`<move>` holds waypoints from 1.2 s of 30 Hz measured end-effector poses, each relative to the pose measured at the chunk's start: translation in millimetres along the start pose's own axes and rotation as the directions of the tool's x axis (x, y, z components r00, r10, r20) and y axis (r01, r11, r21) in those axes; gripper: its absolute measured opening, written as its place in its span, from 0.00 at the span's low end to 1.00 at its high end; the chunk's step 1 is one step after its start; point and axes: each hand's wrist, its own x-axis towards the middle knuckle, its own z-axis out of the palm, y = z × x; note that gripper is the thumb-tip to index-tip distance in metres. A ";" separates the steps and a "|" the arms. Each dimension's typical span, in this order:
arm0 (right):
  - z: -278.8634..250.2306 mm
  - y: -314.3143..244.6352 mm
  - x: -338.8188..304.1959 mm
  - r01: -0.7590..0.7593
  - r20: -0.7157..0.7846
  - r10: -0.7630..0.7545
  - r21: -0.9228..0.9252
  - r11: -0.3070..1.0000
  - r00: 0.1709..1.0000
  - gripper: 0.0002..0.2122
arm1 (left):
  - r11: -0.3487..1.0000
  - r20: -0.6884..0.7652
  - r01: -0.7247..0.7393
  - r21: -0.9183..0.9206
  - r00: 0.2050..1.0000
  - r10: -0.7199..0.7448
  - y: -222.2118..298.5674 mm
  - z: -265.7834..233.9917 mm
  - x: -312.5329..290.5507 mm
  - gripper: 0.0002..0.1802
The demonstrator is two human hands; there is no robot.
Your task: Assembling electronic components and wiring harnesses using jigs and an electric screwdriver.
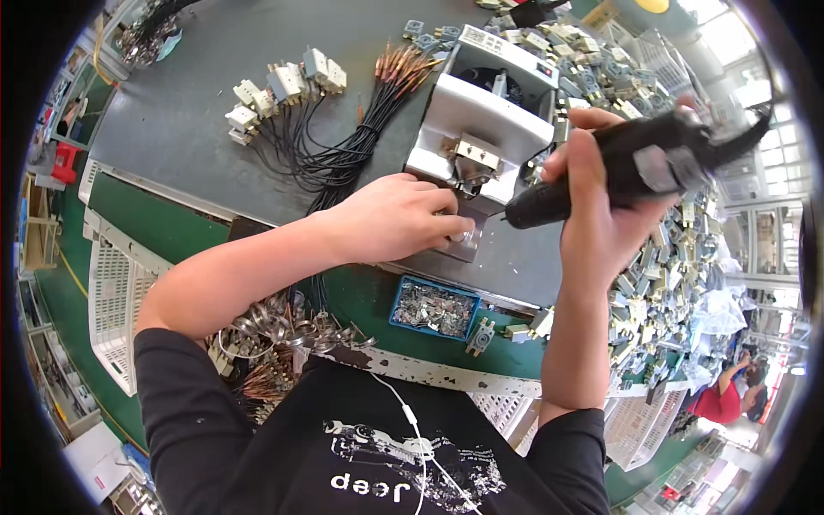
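My right hand (592, 184) is wrapped round a black electric screwdriver (627, 163), raised at the right with its thin bit pointing left and down. The bit is apart from anything. My left hand (399, 216) is closed at the front of a silver metal machine (487, 116), its fingertips pinched over the low metal plate (464, 245). A small shiny bit shows at those fingertips, but what they hold is mostly hidden. Just beyond them, a pale block with metal parts (477, 157) sits at the machine's front.
Black cables (322, 159) with copper-coloured ends and pale connector blocks (287, 83) lie at the left. A blue tray (434, 307) of small metal parts stands near the front edge. Grey and cream blocks (644, 296) heap at the right. A person in red (721, 399) is farther right.
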 end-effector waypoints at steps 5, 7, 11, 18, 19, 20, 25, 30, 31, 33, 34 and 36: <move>-36.3 22.0 -5.7 0.165 0.018 -0.245 -0.788 0.593 0.969 0.44 | 0.996 0.045 0.045 -0.080 0.998 -0.042 -1.0 -0.4 -21.0 0.17; -57.9 32.1 -12.5 0.363 0.071 -0.550 -0.820 0.443 0.832 0.42 | 0.999 0.002 -0.018 -0.044 1.000 0.018 -3.6 -0.5 -19.1 0.21; -137.0 73.9 -43.0 0.461 0.335 -0.318 -0.689 0.559 0.887 0.22 | 0.997 -0.110 0.006 -0.082 0.994 -0.015 -12.7 -31.5 -15.6 0.21; -154.4 91.8 -57.5 0.369 0.402 0.265 -0.914 0.166 0.876 0.19 | 0.786 -0.540 0.366 0.498 0.840 -0.049 -60.7 -79.6 -44.5 0.14; -154.9 91.1 -55.4 0.335 0.380 0.288 -0.922 0.194 0.879 0.18 | 0.789 -0.532 0.359 0.498 0.845 -0.049 -50.9 -70.8 -45.3 0.14; -156.2 91.4 -53.2 0.341 0.388 0.277 -0.918 0.204 0.879 0.17 | 0.871 -0.361 0.261 0.417 0.927 -0.105 -37.9 -62.4 -45.4 0.12; -157.1 88.2 -53.7 0.317 0.383 0.340 -0.919 0.233 0.859 0.12 | 0.955 0.128 0.166 0.245 0.971 -0.202 -22.1 -19.9 -39.2 0.09; -148.0 75.6 -76.9 0.149 0.355 0.440 -0.887 0.436 0.825 0.20 | 0.941 0.025 0.160 0.300 0.984 -0.175 -26.7 5.3 -39.6 0.12; -146.5 75.5 -80.4 0.081 0.325 0.449 -0.872 0.482 0.832 0.22 | 0.949 0.028 0.139 0.284 0.988 -0.153 -25.3 6.4 -40.4 0.12; -133.5 62.4 -84.2 0.073 0.305 0.445 -0.882 0.466 0.842 0.25 | 0.958 -0.020 0.223 0.177 0.975 -0.223 -19.2 2.2 -43.1 0.11; -126.9 53.6 -87.3 0.059 0.295 0.377 -0.848 0.527 0.878 0.25 | 0.960 -0.030 0.222 0.172 0.975 -0.220 -17.0 2.9 -40.2 0.11; -113.2 40.1 -92.1 0.071 0.306 0.258 -0.760 0.646 0.916 0.24 | 0.963 -0.036 0.184 0.199 0.983 -0.181 -19.7 9.5 -37.6 0.11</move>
